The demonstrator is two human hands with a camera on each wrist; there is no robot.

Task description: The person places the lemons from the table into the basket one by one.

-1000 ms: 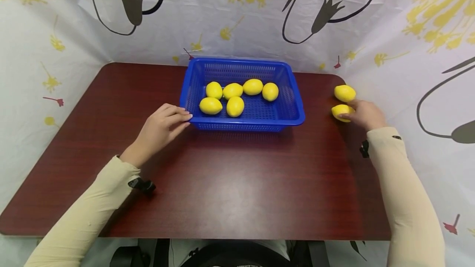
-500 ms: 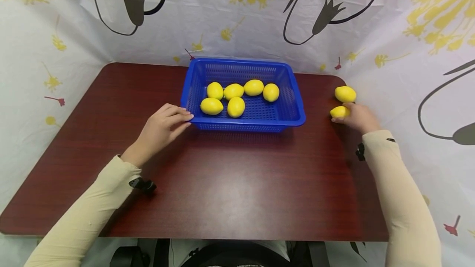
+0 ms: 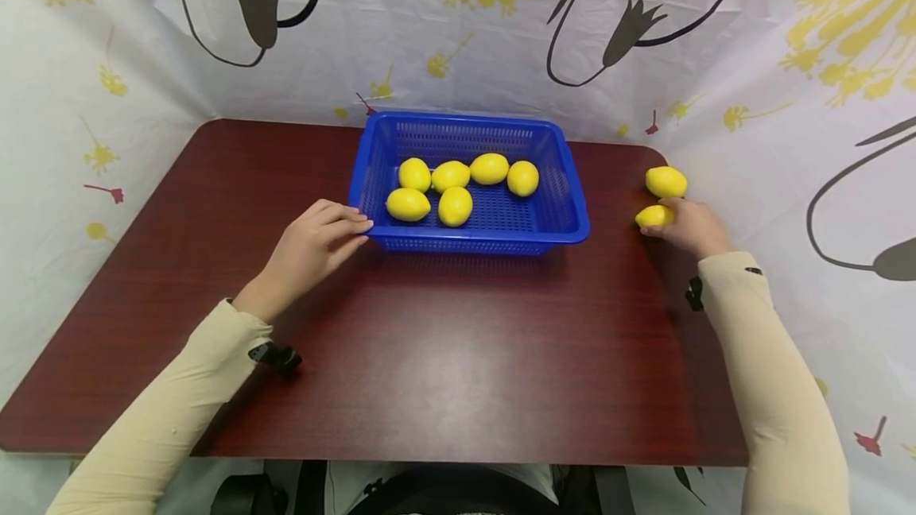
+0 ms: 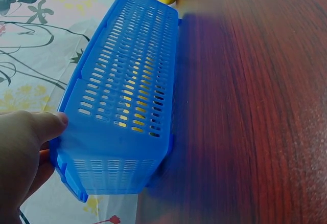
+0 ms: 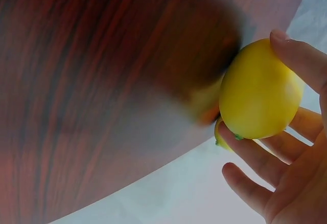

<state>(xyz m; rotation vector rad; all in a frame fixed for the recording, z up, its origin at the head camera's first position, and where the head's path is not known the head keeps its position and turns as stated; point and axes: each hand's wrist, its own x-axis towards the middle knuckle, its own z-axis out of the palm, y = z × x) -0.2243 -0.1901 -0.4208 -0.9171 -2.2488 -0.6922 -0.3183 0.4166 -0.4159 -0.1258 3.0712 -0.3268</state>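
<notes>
At the front left corner of the blue plastic basket (image 3: 479,234), my left hand (image 3: 304,249) holds the rim. The left wrist view shows the thumb (image 4: 51,125) on the outer side of the rim and the fingers on the other side. Several yellow lemons (image 3: 455,206) lie inside the basket. Over at the table's right edge, my right hand (image 3: 694,227) grips a lemon (image 5: 260,91) between thumb and fingers. Just behind it on the table sits another lemon (image 3: 665,181), mostly hidden in the right wrist view.
Everything stands on a dark red-brown wooden table (image 3: 444,356) with rounded back corners. A white cloth (image 3: 458,38) printed with flowers hangs behind and along both sides. The person's lap and a black chair part (image 3: 250,493) show below the front edge.
My right hand has closed round the nearer lemon and shifted it slightly left. The left hand stays at the basket's corner.
</notes>
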